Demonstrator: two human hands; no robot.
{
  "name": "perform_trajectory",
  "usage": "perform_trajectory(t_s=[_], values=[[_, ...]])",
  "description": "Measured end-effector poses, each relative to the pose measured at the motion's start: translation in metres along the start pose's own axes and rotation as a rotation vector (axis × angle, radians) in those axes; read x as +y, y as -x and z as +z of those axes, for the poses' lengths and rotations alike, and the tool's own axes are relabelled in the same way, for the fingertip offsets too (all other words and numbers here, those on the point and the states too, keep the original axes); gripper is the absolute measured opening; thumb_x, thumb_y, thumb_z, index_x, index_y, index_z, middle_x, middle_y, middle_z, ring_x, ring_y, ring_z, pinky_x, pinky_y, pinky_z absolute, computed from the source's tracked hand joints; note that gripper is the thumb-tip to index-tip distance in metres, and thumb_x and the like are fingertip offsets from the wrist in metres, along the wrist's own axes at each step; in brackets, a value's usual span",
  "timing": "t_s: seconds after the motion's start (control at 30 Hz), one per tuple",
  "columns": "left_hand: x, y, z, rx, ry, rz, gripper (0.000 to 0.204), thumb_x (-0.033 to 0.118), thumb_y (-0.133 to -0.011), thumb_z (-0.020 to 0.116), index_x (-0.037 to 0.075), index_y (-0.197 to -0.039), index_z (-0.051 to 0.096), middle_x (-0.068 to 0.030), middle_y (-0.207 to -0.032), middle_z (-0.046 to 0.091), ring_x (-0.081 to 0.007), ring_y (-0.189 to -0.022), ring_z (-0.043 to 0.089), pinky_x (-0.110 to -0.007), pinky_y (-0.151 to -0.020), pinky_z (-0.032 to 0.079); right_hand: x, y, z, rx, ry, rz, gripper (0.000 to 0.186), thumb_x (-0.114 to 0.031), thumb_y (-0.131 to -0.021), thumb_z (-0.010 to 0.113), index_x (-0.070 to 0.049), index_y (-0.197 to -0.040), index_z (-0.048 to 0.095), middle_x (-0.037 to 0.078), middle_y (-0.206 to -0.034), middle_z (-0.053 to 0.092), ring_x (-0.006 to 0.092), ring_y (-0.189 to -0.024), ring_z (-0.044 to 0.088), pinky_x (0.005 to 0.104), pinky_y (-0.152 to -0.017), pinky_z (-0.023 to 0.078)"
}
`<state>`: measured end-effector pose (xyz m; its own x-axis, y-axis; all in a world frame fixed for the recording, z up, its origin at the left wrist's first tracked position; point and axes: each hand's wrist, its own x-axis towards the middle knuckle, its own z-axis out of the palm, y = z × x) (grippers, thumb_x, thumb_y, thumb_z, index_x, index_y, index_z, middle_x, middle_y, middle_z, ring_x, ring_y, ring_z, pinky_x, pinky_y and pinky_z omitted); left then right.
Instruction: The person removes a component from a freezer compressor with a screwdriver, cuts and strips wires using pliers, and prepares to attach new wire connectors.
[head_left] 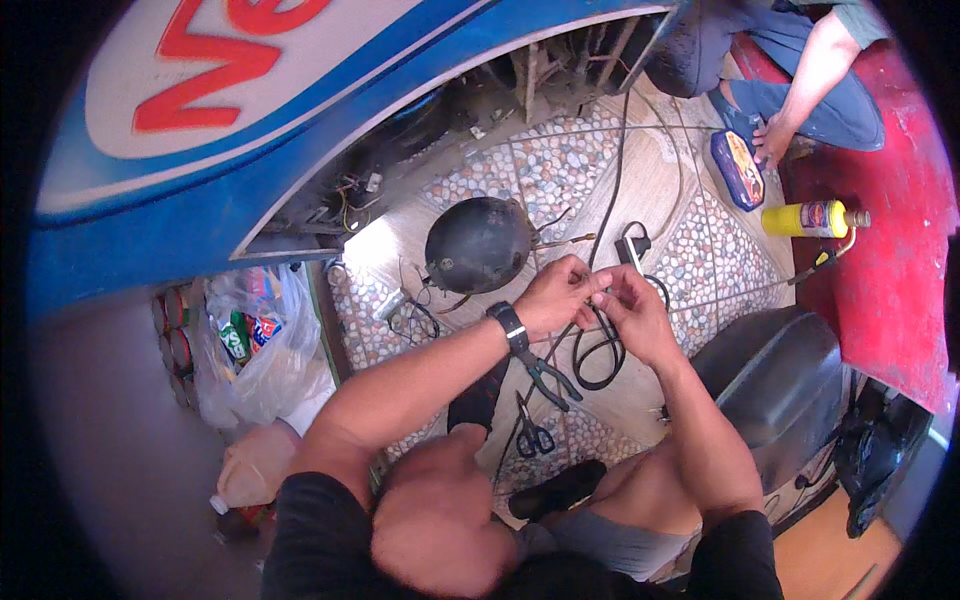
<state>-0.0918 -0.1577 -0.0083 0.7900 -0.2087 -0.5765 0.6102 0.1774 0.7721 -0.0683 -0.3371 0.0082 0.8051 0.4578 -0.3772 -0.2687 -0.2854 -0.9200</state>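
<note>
My left hand (560, 298) and my right hand (632, 312) meet over the floor, fingers pinched on a black cable (598, 378); the bit between the fingertips is too small to make out. Below them lie pliers (557, 390) and black-handled scissors (535, 435). A round black metal compressor (478, 245) with short pipes sits just beyond my left hand, with thin loose wires (425, 322) beside it. A white power strip (628, 258) with a black plug lies just beyond my right hand.
A blue appliance (120, 240) stands open-bottomed ahead. Another person's hand (772, 140) is by a blue container (737, 170). A yellow torch canister (805, 220) lies by a red surface (885, 300). A black rounded object (760, 380) is at right, plastic bags (250, 370) at left.
</note>
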Motion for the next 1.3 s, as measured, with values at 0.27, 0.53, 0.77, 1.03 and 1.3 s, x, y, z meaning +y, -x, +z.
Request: perform_trajectory(t_s=[0.27,0.53,0.77,1.03,1.3], values=[[0.089,-0.099,-0.101,0.133,-1.104,0.421,0.035,0.034,-0.099,0.061,0.003,-0.113,0.070,-0.0179,-0.111,0.072,-0.0339,-0.106,0.068,-0.045,-0.091,0.051,0.030,-0.133,-0.038,0.194,-0.539,0.187,0.014,-0.016,-0.095,0.067,-0.009,-0.107,0.063,0.004,-0.098,0.065,0.0163,-0.087,0.063,0.0329,-0.077,0.051],[0.054,-0.135,-0.117,-0.157,-1.097,-0.009,0.035,0.035,-0.101,0.060,0.003,-0.102,0.074,-0.0085,-0.086,0.075,-0.0199,-0.082,0.070,-0.038,-0.078,0.053,0.048,-0.163,0.001,-0.152,-0.532,0.418,0.011,-0.014,-0.094,0.066,-0.010,-0.103,0.062,0.004,-0.098,0.064,0.0200,-0.091,0.066,0.0353,-0.081,0.053],[0.061,-0.133,-0.104,-0.162,-1.201,-0.035,0.032,0.037,-0.096,0.069,0.006,-0.104,0.076,-0.0067,-0.084,0.076,-0.0163,-0.076,0.070,-0.036,-0.072,0.053,0.057,-0.152,0.004,-0.183,-0.690,0.464,0.011,-0.013,-0.095,0.065,-0.011,-0.105,0.061,0.005,-0.100,0.064,0.0208,-0.092,0.065,0.0372,-0.083,0.053],[0.060,-0.130,-0.110,-0.163,-1.267,0.092,0.029,0.034,-0.095,0.068,0.007,-0.098,0.077,-0.0080,-0.081,0.075,-0.0181,-0.074,0.069,-0.036,-0.071,0.053,0.056,-0.145,0.012,-0.043,-0.764,0.485,0.015,-0.015,-0.097,0.064,-0.011,-0.110,0.061,0.005,-0.104,0.062,0.0212,-0.094,0.064,0.0397,-0.085,0.052],[0.060,-0.131,-0.113,-0.224,-1.329,0.111,0.029,0.034,-0.096,0.067,0.007,-0.099,0.076,-0.0074,-0.081,0.074,-0.0174,-0.073,0.069,-0.037,-0.071,0.052,0.048,-0.132,0.018,-0.080,-0.581,0.328,0.024,-0.017,-0.095,0.064,-0.012,-0.118,0.059,0.002,-0.104,0.061,0.0189,-0.099,0.062,0.0398,-0.090,0.049]])
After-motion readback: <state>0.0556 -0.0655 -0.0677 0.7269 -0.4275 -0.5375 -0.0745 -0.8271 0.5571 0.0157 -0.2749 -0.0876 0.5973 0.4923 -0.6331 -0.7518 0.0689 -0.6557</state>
